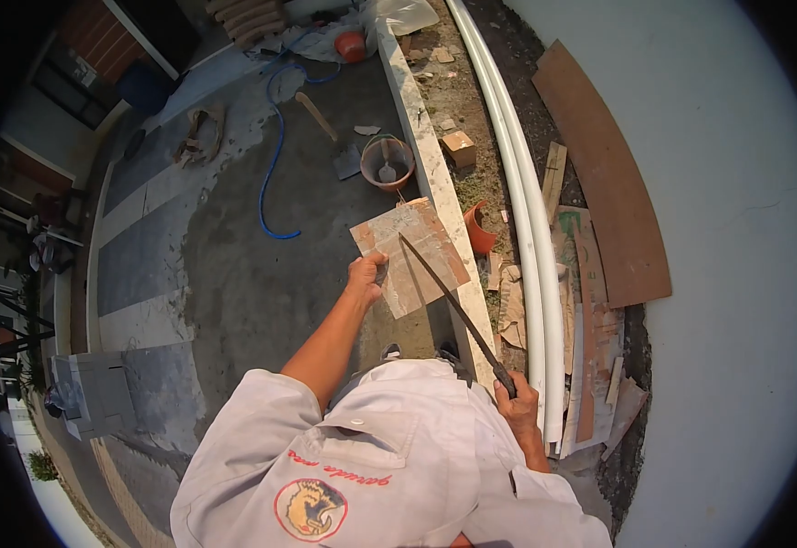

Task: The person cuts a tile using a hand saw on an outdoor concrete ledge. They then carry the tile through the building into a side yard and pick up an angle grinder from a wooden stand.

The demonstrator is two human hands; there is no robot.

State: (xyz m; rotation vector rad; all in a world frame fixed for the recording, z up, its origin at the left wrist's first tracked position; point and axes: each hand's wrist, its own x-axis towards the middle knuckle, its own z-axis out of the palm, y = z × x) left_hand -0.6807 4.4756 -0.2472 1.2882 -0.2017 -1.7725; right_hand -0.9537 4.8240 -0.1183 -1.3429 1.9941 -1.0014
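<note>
My left hand [368, 274] grips the left edge of a roughly square plywood piece [416, 274], brown and smeared with grey. It is held up in front of my body, tilted. In my right hand [518, 406] is the dark handle of a long, narrow, dark-bladed tool [460, 312], perhaps a machete or saw; its exact kind is unclear. The blade slants up and left, its tip over the middle of the plywood, though I cannot tell whether they touch. Just beyond the board stands a bucket [376, 177] with a trowel [386, 170] inside.
A low pale wall [427, 151] runs along my right. Beyond it lie white pipes [519, 173], a broken orange pot [480, 228], a brick-like block [459, 148] and a brown panel [599, 173]. A blue hose [274, 173] curls over the grey floor on the left.
</note>
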